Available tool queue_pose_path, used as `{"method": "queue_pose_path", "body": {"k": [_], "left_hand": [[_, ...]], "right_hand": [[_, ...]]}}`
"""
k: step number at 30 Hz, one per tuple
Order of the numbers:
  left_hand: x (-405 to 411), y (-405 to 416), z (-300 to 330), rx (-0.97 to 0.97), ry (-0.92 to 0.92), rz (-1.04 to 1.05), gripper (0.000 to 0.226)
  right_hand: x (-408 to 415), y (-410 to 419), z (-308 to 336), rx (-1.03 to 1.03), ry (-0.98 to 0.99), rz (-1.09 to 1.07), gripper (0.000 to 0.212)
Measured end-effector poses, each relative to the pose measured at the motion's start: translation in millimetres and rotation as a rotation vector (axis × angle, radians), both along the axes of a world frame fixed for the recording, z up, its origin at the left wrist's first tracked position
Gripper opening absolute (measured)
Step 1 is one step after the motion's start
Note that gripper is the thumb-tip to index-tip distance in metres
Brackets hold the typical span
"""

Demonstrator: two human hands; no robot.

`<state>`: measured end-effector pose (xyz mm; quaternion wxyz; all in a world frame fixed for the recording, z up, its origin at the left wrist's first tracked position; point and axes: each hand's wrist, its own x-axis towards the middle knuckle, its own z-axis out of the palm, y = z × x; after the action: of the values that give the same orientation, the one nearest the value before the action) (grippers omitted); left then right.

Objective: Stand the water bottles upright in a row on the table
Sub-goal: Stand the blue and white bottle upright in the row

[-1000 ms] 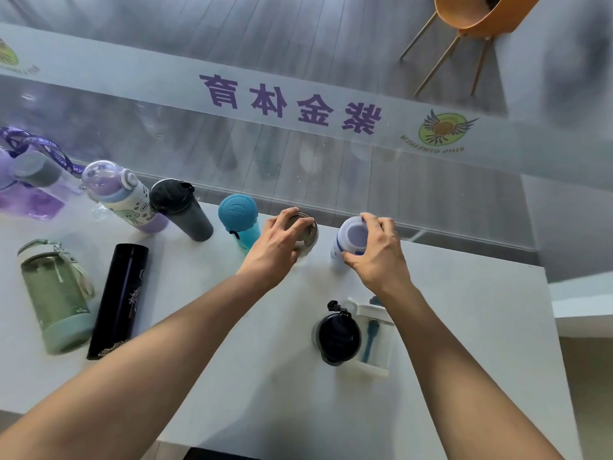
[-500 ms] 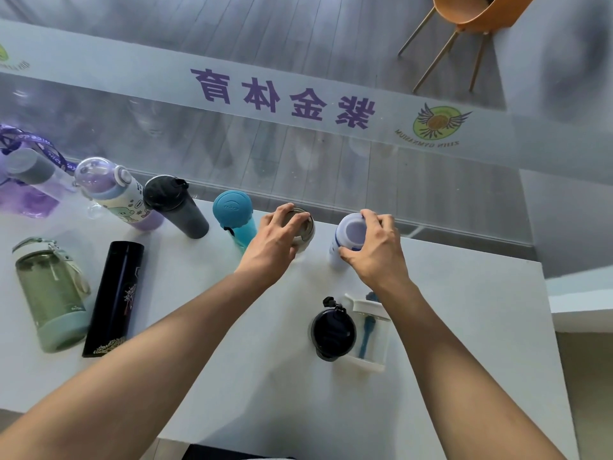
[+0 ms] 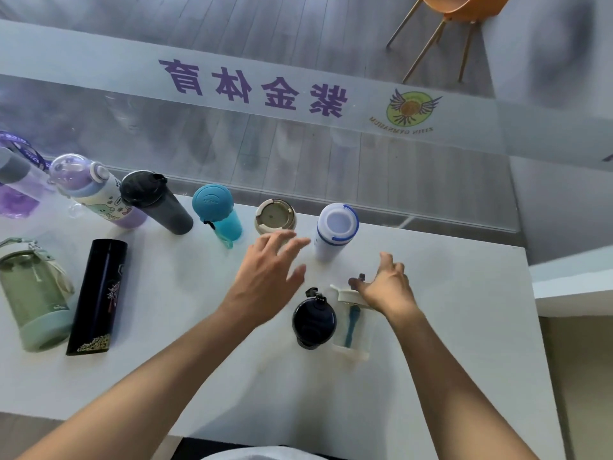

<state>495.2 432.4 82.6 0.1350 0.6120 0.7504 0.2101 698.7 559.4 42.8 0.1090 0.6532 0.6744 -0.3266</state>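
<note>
Along the far edge of the white table point(image 3: 447, 327) stand several bottles in a row: a purple cartoon bottle point(image 3: 96, 190), a dark grey bottle point(image 3: 156, 202), a teal bottle point(image 3: 217, 210), a beige-lidded bottle point(image 3: 275, 215) and a white bottle with blue trim point(image 3: 336, 230). A black bottle point(image 3: 99, 297) and a green bottle point(image 3: 31, 293) lie on the left. Nearer me are a black-lidded bottle point(image 3: 313, 322) and a clear bottle with a blue straw point(image 3: 351, 323). My left hand point(image 3: 265, 277) hovers open, blurred. My right hand point(image 3: 384, 287) is open, fingertips at the clear bottle's lid.
A clear purple bottle with a lanyard point(image 3: 16, 180) stands at the far left edge. A glass wall with purple lettering point(image 3: 252, 84) runs behind the table. An orange chair point(image 3: 444, 14) stands beyond it. The table's right edge is near my right arm.
Both hands have let go of the beige-lidded and white bottles and drawn back toward me. The right hand has dropped to the clear bottle's lid.
</note>
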Motion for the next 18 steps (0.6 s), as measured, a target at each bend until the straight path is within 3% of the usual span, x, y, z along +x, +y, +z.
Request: {"method": "queue_pose_path", "body": {"k": [5,10,18], "left_hand": [[43.1,-41.6,12.4,0.026,-0.057,-0.090,0.037],[59.4,-65.4,7.4,-0.083,-0.054,-0.203,0.050],[64.3,-67.4,-9.5,-0.054,-0.068,-0.183,0.059]], "right_hand": [[1.9,-12.7,-24.8,-0.188,-0.040,-0.136,0.103],[2.0,-10.9,-37.0,-0.268,0.060,-0.210,0.090],[29.2,10.6,-15.3,0.004,0.273,-0.270,0.077]]}}
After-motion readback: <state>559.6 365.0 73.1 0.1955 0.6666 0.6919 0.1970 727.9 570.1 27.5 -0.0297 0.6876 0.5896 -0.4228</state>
